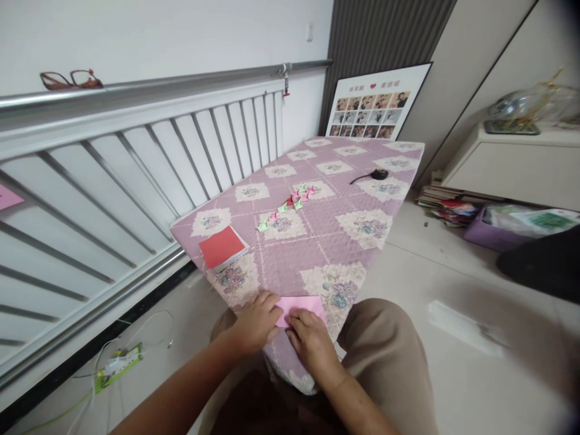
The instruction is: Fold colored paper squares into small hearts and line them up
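A pink sheet of paper (302,306) lies at the near edge of a table covered with a purple flowered quilt (317,241). My left hand (256,321) presses on the sheet's left side with fingers bent. My right hand (312,341) pinches the sheet's near edge, fingers curled on it. A stack of square papers with a red top sheet (222,246) sits to the left. A row of several small folded paper pieces, green and pink (290,205), runs across the middle of the table.
A black cord with a round plug (372,176) lies at the far right of the table. A white slatted railing (136,163) runs along the left, with glasses (70,79) on top. A photo board (376,103), stacked books (446,205) and a purple bin (492,232) stand beyond.
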Tool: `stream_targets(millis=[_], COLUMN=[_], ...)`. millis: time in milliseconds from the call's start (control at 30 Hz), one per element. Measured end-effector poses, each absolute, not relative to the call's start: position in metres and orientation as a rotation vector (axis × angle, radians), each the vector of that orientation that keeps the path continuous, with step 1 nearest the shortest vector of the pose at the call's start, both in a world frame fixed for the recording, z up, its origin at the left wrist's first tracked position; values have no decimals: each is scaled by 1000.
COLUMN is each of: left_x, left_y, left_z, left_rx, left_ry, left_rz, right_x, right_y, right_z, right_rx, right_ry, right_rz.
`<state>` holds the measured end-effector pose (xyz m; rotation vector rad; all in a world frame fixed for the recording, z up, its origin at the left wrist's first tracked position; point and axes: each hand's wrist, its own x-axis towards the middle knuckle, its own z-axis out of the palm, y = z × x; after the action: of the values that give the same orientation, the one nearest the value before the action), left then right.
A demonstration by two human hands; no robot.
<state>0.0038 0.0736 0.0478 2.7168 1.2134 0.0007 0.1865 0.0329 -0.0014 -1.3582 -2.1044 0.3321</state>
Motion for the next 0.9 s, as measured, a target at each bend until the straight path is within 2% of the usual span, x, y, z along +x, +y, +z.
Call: stream_targets(millis=[367, 633, 767, 900], left_x=[24, 24, 26, 42], left_y=[59, 58, 53, 51], left_z=[31, 17, 12, 3], left_rx=[2918, 2890, 2829, 2686], left_ry=[1252, 1334, 1388, 1512], left_rz=[-145, -52, 35, 138], right_x=[188, 188, 189, 173], right_y=[34, 34, 36, 38], right_z=[-12, -14, -3, 30], right_rx=[-1239, -1177, -1200, -1223], right_ry=[-2063, -1996, -1958, -1960], right_rz=[280, 353, 359, 385])
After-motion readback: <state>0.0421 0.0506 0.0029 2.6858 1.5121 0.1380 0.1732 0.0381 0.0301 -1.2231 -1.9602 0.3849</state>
